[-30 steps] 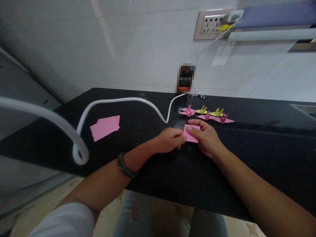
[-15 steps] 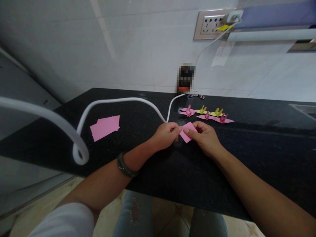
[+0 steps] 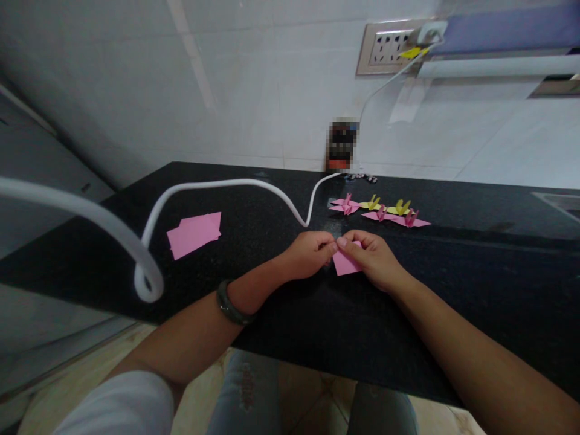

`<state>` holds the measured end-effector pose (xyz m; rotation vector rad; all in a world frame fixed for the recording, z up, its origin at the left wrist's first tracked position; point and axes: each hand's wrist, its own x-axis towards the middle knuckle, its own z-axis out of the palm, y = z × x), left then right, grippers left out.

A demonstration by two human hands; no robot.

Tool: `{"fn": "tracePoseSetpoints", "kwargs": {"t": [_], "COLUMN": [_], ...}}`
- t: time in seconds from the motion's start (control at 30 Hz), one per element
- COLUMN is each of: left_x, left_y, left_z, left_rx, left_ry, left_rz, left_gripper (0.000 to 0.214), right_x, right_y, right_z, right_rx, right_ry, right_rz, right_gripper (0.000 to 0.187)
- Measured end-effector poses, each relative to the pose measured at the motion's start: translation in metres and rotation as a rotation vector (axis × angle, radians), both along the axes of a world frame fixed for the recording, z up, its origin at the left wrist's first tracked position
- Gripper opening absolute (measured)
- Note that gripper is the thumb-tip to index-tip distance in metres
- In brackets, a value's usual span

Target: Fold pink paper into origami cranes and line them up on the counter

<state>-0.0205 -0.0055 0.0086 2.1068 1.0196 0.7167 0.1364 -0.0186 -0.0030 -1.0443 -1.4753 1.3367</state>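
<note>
A small folded pink paper (image 3: 347, 264) is held over the dark countertop between my two hands. My left hand (image 3: 312, 249) pinches its upper left corner, thumb and fingers closed. My right hand (image 3: 374, 257) grips the paper from the right, its thumb tip close to the left thumb. The fingers cover the upper part of the paper. Just behind my hands stand several folded paper cranes, among them a pink crane (image 3: 347, 205) and a yellow crane (image 3: 401, 208).
Flat pink sheets (image 3: 194, 234) lie overlapping on the black countertop (image 3: 254, 211) to the left. A thick white cable (image 3: 217, 183) loops across the left side. A blurred-out object (image 3: 342, 145) leans against the tiled wall, below a wall socket (image 3: 387, 48).
The pink paper has turned and dropped slightly toward me. Both hands have shifted a little nearer, and their thumb tips have come together at its upper corner.
</note>
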Motion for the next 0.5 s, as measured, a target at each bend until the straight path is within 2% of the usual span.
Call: {"fn": "tracePoseSetpoints", "kwargs": {"t": [0.5], "left_x": [-0.0003], "left_y": [-0.0003], "left_z": [-0.0004], "left_rx": [0.016], "left_ry": [0.005], "left_rz": [0.019], "left_gripper": [0.032], "right_x": [-0.0006], "right_y": [-0.0005], "right_z": [-0.0023], "right_rx": [0.056], "right_ry": [-0.068], "right_rz": [-0.042], "right_gripper": [0.025]}}
